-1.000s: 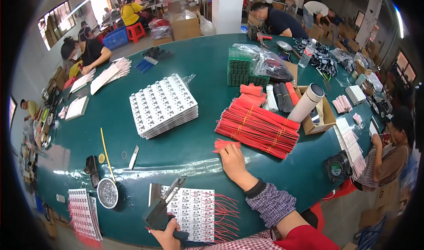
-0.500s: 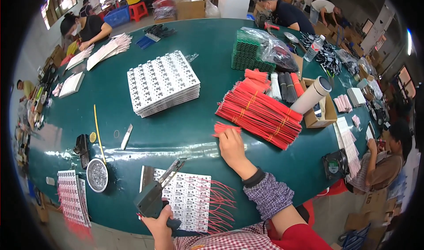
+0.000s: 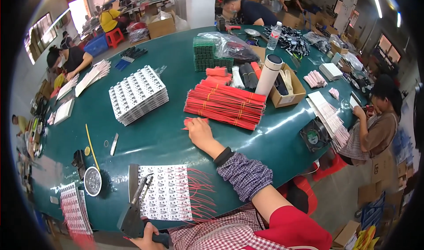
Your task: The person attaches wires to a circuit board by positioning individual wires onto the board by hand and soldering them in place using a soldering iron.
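In my left hand (image 3: 148,237) is a black soldering gun (image 3: 131,220), my fingers wrapped round its grip. Its long metal tip crosses the left part of a white circuit board panel (image 3: 165,197) near the table's front edge. Red wires (image 3: 199,183) stick out from that panel's right side, and a dark strip lies along its left side. Further up the table, my right hand (image 3: 202,134) rests with bent fingers on a small loose bunch of red wires (image 3: 189,122). Large tied bundles of red wires (image 3: 225,105) lie just beyond it.
A stack of white panels (image 3: 139,95) stands at back left. Left of my work are a metal bowl (image 3: 92,182), a blade (image 3: 114,144) and wired panels (image 3: 73,208). A thermos (image 3: 268,75), a cardboard box (image 3: 289,97) and a fan (image 3: 314,134) stand right. Other people work around.
The view has swung to the right, so the table's things sit further left. The soldering gun has dropped lower against the panel. My right hand stays at the small wire bunch.
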Available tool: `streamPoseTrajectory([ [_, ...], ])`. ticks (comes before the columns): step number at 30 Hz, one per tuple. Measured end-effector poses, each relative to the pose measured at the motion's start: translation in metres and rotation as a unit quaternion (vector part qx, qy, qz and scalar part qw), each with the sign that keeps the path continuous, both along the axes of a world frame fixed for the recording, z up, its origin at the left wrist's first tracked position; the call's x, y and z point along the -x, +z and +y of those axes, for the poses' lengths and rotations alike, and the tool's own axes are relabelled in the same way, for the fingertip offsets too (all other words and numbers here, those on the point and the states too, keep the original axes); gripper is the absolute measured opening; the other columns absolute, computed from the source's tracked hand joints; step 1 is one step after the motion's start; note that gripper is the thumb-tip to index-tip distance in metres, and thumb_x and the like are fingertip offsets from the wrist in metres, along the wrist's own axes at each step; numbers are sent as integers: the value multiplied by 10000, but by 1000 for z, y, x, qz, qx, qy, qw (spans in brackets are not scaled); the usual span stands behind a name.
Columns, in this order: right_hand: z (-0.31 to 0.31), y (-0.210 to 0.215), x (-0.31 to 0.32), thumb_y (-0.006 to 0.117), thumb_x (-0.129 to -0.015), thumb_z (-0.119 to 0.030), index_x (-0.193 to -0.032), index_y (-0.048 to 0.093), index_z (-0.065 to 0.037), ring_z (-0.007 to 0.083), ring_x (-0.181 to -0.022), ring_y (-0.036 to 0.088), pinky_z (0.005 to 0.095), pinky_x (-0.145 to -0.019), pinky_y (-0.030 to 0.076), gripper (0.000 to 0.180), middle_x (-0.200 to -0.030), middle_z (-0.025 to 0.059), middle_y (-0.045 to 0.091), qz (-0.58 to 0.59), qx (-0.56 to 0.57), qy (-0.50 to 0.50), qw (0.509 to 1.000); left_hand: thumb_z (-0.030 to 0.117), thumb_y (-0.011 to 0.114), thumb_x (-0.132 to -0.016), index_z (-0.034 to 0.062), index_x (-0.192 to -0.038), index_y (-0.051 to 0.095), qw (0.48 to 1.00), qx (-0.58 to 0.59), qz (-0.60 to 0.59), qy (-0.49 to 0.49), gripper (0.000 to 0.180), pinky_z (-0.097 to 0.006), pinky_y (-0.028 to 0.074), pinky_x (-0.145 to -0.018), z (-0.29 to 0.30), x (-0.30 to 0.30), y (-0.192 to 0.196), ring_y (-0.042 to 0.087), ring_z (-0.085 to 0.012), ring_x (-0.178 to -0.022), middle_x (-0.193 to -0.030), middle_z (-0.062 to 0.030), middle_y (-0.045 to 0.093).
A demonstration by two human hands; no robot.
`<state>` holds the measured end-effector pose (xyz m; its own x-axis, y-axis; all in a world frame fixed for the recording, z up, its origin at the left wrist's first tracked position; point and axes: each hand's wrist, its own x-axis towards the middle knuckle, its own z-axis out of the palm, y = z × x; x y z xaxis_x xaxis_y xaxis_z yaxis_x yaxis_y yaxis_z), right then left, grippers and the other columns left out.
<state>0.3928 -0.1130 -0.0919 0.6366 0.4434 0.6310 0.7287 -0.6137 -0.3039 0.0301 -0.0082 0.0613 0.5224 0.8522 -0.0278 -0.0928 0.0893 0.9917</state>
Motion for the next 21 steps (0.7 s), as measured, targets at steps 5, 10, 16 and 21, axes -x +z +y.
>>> streamPoseTrajectory([
  [5, 6, -4, 3, 637, -769, -38, -873, 640, -25, 311, -867, 605, 423, -739, 523, 105, -859, 140, 601, -22, -15, -7, 1000, -72, 679, -800, -68, -1024, 621, 998, -27, -24, 44, 231, -270, 417, -520, 0, 12, 12, 499, -131, -572, -740, -67, 564],
  [10, -3, -5, 2, 639, -761, -22, -839, 605, -36, 315, -875, 598, 418, -744, 518, 86, -858, 137, 590, -26, -26, -19, 999, -74, 676, -769, -46, -1184, 547, 995, 32, -4, 90, 435, -261, 430, -467, 30, 18, -27, 550, -153, -556, -951, -157, 639],
  [16, -1, 11, 13, 627, -773, -16, -858, 600, -51, 306, -887, 585, 423, -747, 500, 96, -869, 120, 568, 3, -5, 6, 1000, -77, 672, -769, -61, -1178, 558, 996, 44, 14, 81, 425, -263, 445, -492, 35, -18, -13, 554, -142, -597, -982, -148, 646],
  [21, -9, 12, 12, 610, -808, -21, -883, 596, -63, 303, -914, 577, 413, -759, 487, 88, -902, 110, 565, -2, 21, 18, 1000, -93, 655, -778, -65, -1128, 581, 998, 53, 9, 19, 358, -250, 422, -484, 35, -32, -29, 548, -132, -575, -954, -137, 639],
])
